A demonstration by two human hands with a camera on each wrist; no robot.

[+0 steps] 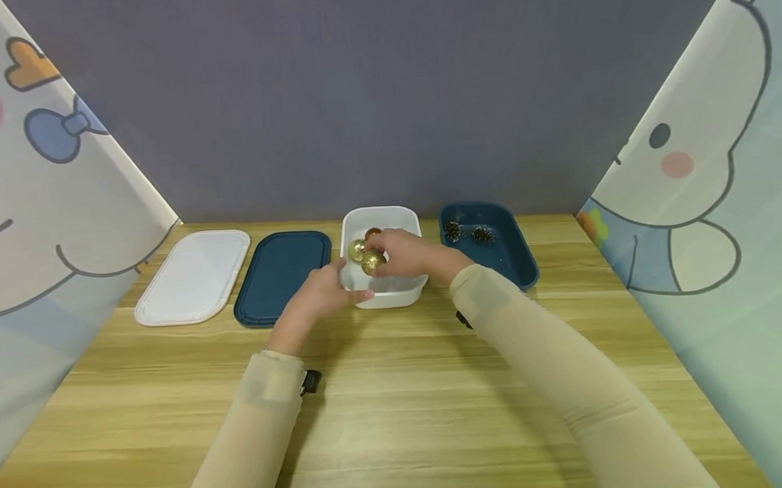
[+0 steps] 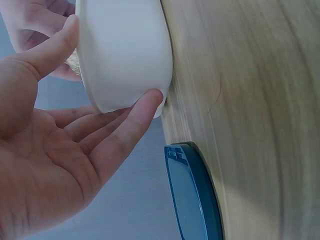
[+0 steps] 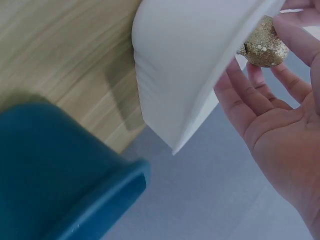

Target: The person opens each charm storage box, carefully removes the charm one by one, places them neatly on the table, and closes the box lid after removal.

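Note:
In the head view my right hand (image 1: 404,253) reaches into a white container (image 1: 393,300) and grips a gold glittery ball (image 1: 373,262) between thumb and fingers. The right wrist view shows this ball (image 3: 265,46) above the container's rim. A second gold ball (image 1: 357,249) lies in the container, with a copper-coloured ball (image 1: 373,232) behind it, partly covered by the hand. My left hand (image 1: 321,293) rests against the container's near left corner. Its thumb is at the rim and its extended fingers lie along the wall, as the left wrist view shows.
To the right stands a dark blue container (image 1: 508,258) with two pine cones (image 1: 483,234) inside. A dark blue lid (image 1: 282,276) and a white lid (image 1: 194,277) lie flat on the wooden table (image 1: 384,416) at left. A grey partition (image 1: 373,101) rises behind.

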